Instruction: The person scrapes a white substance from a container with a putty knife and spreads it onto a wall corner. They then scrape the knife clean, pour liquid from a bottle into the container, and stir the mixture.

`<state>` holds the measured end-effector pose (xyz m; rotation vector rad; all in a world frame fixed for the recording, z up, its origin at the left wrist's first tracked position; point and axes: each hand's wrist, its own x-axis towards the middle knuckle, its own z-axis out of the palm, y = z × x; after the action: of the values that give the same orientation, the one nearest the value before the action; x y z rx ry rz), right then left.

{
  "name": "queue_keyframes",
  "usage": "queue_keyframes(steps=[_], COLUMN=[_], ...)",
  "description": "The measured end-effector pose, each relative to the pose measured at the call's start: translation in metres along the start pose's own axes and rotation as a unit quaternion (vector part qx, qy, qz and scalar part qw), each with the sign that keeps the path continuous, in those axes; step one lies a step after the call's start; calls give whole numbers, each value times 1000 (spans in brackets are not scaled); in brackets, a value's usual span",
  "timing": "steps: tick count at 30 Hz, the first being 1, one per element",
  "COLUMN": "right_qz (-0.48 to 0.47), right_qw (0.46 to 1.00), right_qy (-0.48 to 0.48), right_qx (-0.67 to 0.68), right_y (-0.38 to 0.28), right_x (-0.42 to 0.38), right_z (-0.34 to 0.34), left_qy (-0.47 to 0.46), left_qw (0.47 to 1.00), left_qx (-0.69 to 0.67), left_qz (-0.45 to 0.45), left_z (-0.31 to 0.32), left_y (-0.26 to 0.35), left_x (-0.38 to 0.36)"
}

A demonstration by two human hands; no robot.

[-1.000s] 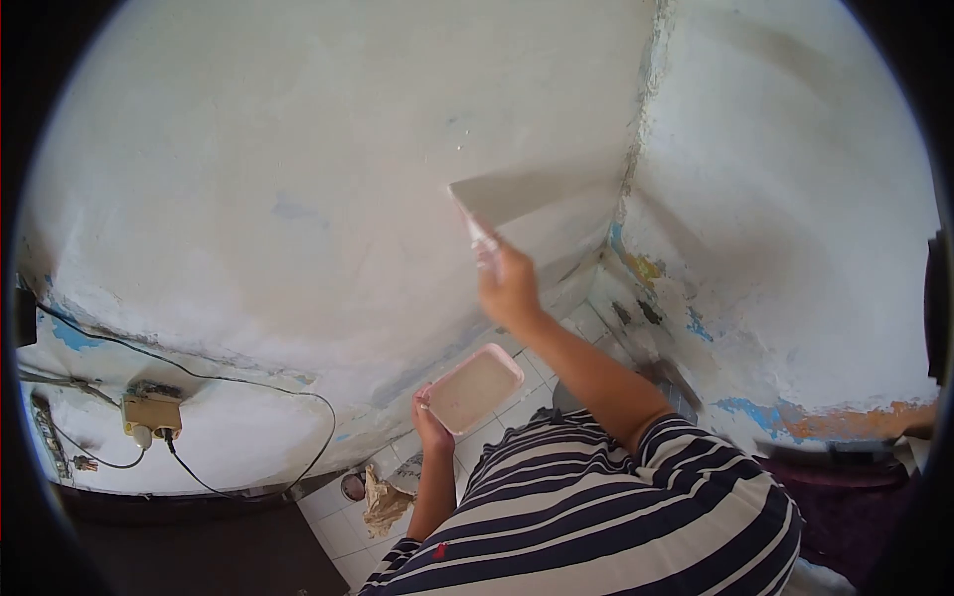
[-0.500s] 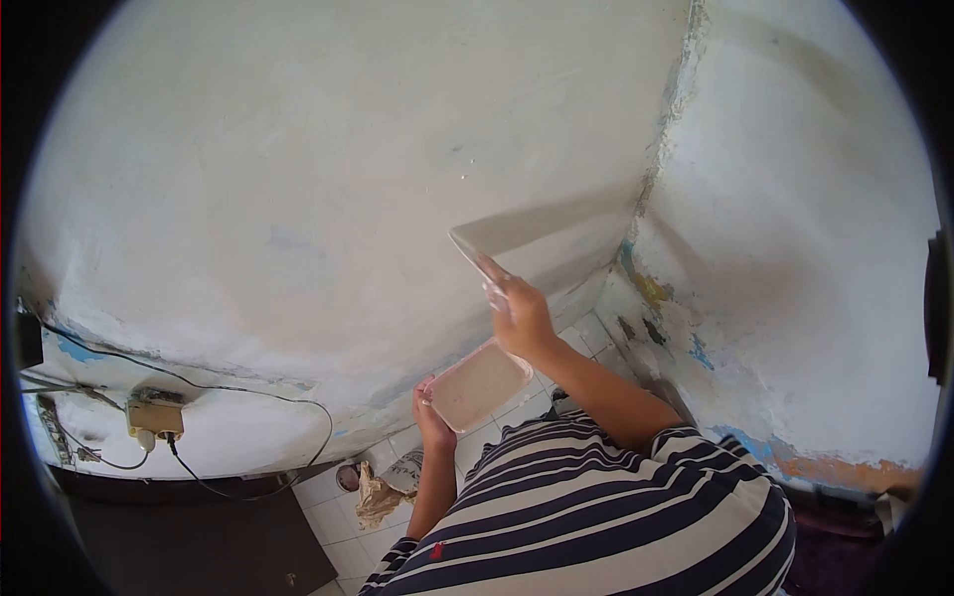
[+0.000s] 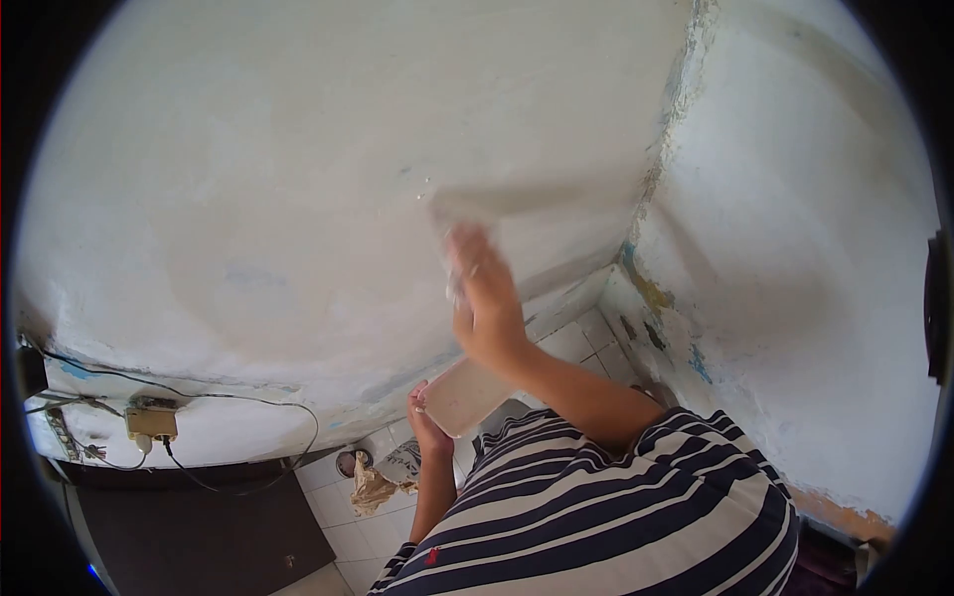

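My right hand point(image 3: 487, 303), smeared by motion, is closed round a putty knife point(image 3: 449, 214) whose blurred blade is at the plastered wall point(image 3: 248, 179), close below a few small white specks. White residue clings to the fingers. Lower down, my left hand point(image 3: 429, 427) grips the left edge of a shallow rectangular tray point(image 3: 462, 399) that carries a smooth, pale layer of putty. My right wrist covers the upper right part of the tray.
A second wall point(image 3: 795, 248) with peeling paint meets this one at a rough corner on the right. At lower left are a socket box point(image 3: 151, 421) with plugs and cables, and a dark cabinet point(image 3: 199, 536). Crumpled brown paper point(image 3: 371, 489) lies on the tiled floor point(image 3: 343, 541).
My right hand has moved up the wall with the putty knife, towards the white specks, and its grip has turned. The left hand still holds the tray low. The view has shifted slightly.
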<state>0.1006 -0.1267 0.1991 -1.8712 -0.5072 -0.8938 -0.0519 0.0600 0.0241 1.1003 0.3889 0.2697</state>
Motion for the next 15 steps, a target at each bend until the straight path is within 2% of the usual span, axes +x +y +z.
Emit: queue_keyframes(steps=[2, 4, 7, 10, 12, 15], right_qz=[71, 84, 212, 170, -22, -17], right_qw=[982, 984, 966, 973, 982, 999], right_qy=[-46, 29, 138, 155, 162, -13], right_qx=[169, 153, 44, 23, -93, 26], right_y=[2, 31, 76, 68, 57, 20], right_x=[-19, 2, 64, 98, 78, 11], right_z=[-19, -57, -110, -91, -58, -31], left_qy=[25, 52, 45, 41, 15, 11], left_qw=[1000, 999, 999, 999, 999, 999], left_qx=[7, 9, 2, -16, 44, 47], left_qz=[-6, -9, -12, -16, -4, -18], left_z=[1, 3, 12, 9, 10, 23], left_y=[-8, -11, -13, -23, -21, -11], left_x=[1, 2, 3, 7, 16, 17])
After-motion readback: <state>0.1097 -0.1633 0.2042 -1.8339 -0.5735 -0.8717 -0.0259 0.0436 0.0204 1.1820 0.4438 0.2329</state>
